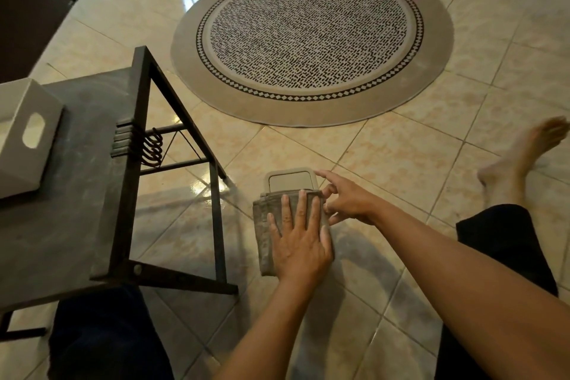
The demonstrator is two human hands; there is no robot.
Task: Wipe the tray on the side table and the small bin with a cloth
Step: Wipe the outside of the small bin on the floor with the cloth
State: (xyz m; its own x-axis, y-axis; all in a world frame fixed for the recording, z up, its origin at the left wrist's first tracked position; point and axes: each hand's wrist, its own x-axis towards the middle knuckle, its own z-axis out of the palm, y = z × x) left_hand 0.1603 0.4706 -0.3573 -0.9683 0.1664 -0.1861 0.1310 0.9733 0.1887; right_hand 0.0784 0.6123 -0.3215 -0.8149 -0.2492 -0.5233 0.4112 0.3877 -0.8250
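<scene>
Down on the tiled floor, the left hand lies flat with fingers spread, pressing the folded grey cloth against the near face of the small bin. Nothing is pinched there; it is an open palm bearing down. Just beside it, the right hand reaches in with fingers loosely extended, fingertips touching the bin's right edge and the cloth's corner, steadying rather than gripping, as far as I can judge.

That bin looks like light plastic, beige with a flap lid, standing between the person's legs; only its top shows above the cloth. I would expect it to slide or tip on these glossy tiles under a hard wipe, so bracing it by the side wall or rim makes sense. The cloth is soft and thick, and should fold easily around corners.

To the left stands the side table, its dark metal leg close to the bin and crowding the left elbow's sweep. On its top sits a pale box-like tray with a cut-out handle, well apart from the hands. Beyond lies a round patterned rug, and a bare foot rests at the right.
</scene>
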